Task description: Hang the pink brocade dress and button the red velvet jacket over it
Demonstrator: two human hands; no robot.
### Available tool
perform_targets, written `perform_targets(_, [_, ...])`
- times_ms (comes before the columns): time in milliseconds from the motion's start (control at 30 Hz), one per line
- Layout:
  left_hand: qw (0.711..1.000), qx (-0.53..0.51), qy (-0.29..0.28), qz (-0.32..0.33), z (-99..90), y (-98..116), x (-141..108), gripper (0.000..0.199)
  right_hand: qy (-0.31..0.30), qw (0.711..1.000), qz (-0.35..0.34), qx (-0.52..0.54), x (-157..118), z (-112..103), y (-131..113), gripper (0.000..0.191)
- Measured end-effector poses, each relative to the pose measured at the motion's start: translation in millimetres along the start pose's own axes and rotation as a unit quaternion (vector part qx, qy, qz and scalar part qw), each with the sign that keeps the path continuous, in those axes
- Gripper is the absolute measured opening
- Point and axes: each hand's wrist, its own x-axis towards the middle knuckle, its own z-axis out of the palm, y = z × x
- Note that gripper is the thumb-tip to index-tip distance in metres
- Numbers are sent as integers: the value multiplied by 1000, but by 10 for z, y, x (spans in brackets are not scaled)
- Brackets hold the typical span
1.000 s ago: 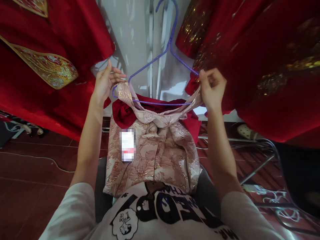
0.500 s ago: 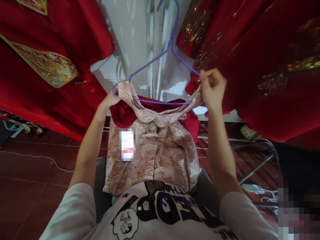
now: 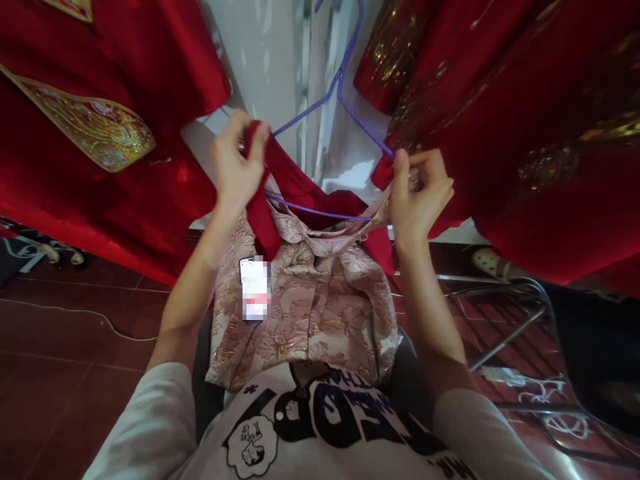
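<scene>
A pink and gold brocade dress (image 3: 290,320) lies over my lap, its neckline raised around a purple hanger (image 3: 320,212). My left hand (image 3: 237,163) is closed on red fabric (image 3: 263,223), lifted at the hanger's left shoulder. More of the red cloth runs behind the neckline. My right hand (image 3: 420,193) pinches the dress's strap at the hanger's right end; its fingers partly hide the strap. A phone (image 3: 255,290) with a lit, partly blurred screen rests on the left part of the dress.
Red garments with gold decoration hang at left (image 3: 115,133) and right (image 3: 480,167). Between them is a pale wall (image 3: 260,60). A chair with a metal frame (image 3: 515,337) stands at right, near white cables (image 3: 545,393) and a beige clog (image 3: 490,263) on the tiled floor.
My left hand has risen from beside the hanger's left end and now holds red fabric up over that shoulder. The brocade strap there is covered. My right hand has shifted slightly down.
</scene>
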Motion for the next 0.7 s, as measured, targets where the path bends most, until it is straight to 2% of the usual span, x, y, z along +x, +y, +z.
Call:
perform_targets(67, [999,-20,-36,-9,143,138,-91,62,0,1000,3,-1,2,-16,-15,44])
perform_targets(167, [996,-31,-78,-20,220,42,-84,57,-38,999,11,13,134,-94,9,36])
perform_targets(267, [990,-35,-134,2,190,-231,37,54,-147,989,31,-12,437,-180,59,48])
perform_targets(300, [986,-42,-160,4,177,-315,72,54,-214,975,47,-32,563,-184,78,54])
perform_targets(333, [981,-52,-185,1,168,-384,95,55,-291,953,71,-47,692,-167,96,56])
perform_targets(400, [974,-73,-216,-15,165,-472,106,56,-437,889,115,-71,924,-66,124,48])
perform_targets(500, [973,-87,-214,-31,181,-506,70,54,-628,761,140,-80,1105,192,131,32])
perform_targets(533, [974,-86,-207,-31,187,-506,57,53,-655,742,124,-70,1111,279,120,28])
perform_targets(567, [976,-83,-201,-30,191,-506,47,53,-652,749,99,-55,1093,355,104,26])
perform_targets(600, [977,-80,-195,-29,195,-507,42,53,-621,780,66,-40,1058,418,83,26])
perform_targets(700, [980,-73,-184,-25,194,-522,41,52,-463,886,-18,-16,916,523,16,29])
